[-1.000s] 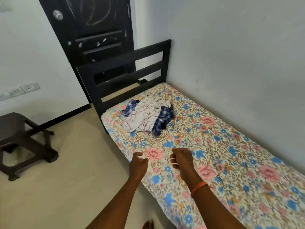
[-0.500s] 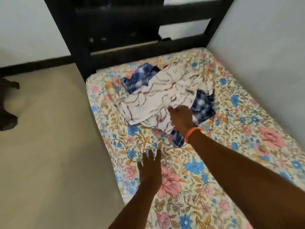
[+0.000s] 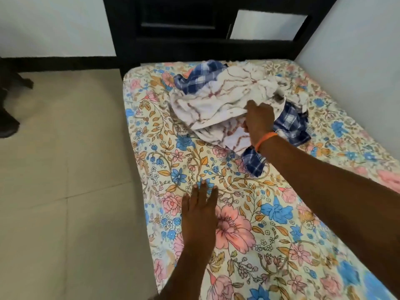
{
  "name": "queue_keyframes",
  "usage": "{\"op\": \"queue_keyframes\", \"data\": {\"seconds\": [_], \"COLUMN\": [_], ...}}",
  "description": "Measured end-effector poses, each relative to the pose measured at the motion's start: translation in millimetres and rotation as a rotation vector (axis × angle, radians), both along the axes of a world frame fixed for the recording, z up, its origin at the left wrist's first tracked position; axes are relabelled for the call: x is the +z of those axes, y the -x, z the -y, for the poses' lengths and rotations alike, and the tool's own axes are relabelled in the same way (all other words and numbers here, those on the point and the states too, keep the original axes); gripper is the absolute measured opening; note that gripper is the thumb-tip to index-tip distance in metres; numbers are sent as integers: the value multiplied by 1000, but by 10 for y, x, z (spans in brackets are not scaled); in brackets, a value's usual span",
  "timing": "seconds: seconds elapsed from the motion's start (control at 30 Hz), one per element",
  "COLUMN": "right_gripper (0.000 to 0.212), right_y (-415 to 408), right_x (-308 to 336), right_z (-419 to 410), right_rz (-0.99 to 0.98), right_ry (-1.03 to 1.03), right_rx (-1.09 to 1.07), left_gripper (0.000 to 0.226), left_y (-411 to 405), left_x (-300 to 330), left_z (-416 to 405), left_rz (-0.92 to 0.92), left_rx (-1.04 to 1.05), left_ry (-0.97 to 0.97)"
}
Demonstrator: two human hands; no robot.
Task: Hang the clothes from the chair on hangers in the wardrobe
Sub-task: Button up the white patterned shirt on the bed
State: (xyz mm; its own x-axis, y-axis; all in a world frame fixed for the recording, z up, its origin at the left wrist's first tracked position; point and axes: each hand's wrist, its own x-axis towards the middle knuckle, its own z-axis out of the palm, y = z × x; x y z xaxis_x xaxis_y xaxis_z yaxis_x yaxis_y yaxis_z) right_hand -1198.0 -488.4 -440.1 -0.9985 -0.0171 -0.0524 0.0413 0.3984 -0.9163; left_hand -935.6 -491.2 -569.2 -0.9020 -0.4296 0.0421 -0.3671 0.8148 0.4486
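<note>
A heap of clothes lies at the head end of the bed: a white garment with reddish-brown lines [image 3: 216,102] on top, and a blue checked shirt [image 3: 291,124] under and around it. My right hand [image 3: 258,119], with an orange band at the wrist, grips the near edge of the white garment, fingers curled into the fabric. My left hand [image 3: 200,210] rests flat on the flowered bedsheet [image 3: 249,224], fingers straight, well short of the heap. No hanger or wardrobe is in view.
The dark wooden headboard [image 3: 194,46] stands right behind the clothes. A pale wall [image 3: 357,61] runs along the bed's right side. Beige floor tiles [image 3: 65,180] lie to the left, with legs of a dark chair [image 3: 8,109] at the left edge.
I have come up close to the bed. My right hand reached forward into the clothes heap and took hold of the white garment. My left hand went down flat onto the sheet.
</note>
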Motion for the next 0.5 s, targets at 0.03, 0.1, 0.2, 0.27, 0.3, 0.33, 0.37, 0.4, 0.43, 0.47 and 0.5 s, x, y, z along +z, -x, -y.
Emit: {"op": "queue_keyframes", "data": {"seconds": [0.03, 0.1, 0.2, 0.27, 0.3, 0.33, 0.37, 0.4, 0.43, 0.47, 0.5], "right_gripper": [26, 26, 24, 25, 27, 27, 27, 25, 18, 9, 3], "right_y": [-129, -357, -780, -1118, -1329, -1558, -1789, -2010, -2192, -2362, -2539], "right_x": [80, 249, 565, 754, 839, 897, 929, 945, 931, 914, 914], "right_z": [-136, -439, -1035, -1479, -1757, -2024, -2300, -2564, -2785, -3053, -3316], "right_rz": [-30, -127, -238, -278, -275, -260, -225, -181, -111, -36, 3], "right_ry": [58, 150, 308, 443, 517, 577, 616, 656, 740, 832, 894], "right_rx": [-16, -57, -42, 9, 58, 131, 218, 290, 345, 366, 369], "left_gripper": [96, 89, 90, 99, 100, 100, 100, 102, 104, 105, 103], "left_y": [-12, -5, -235, -451, -569, -677, -766, -832, -856, -904, -936], "left_x": [22, 97, 339, 566, 739, 951, 1167, 1326, 1409, 1452, 1425], "left_z": [-18, -61, -407, -648, -806, -961, -1160, -1373, -1570, -1858, -2136], "left_rz": [-7, 3, -74, -209, -254, -298, -311, -324, -335, -338, -368], "left_rx": [6, 68, 209, 184, 149, 127, 148, 179, 169, 148, 126], "left_ry": [-13, -6, -65, -12, 43, 89, 73, 43, 17, -24, -80]}}
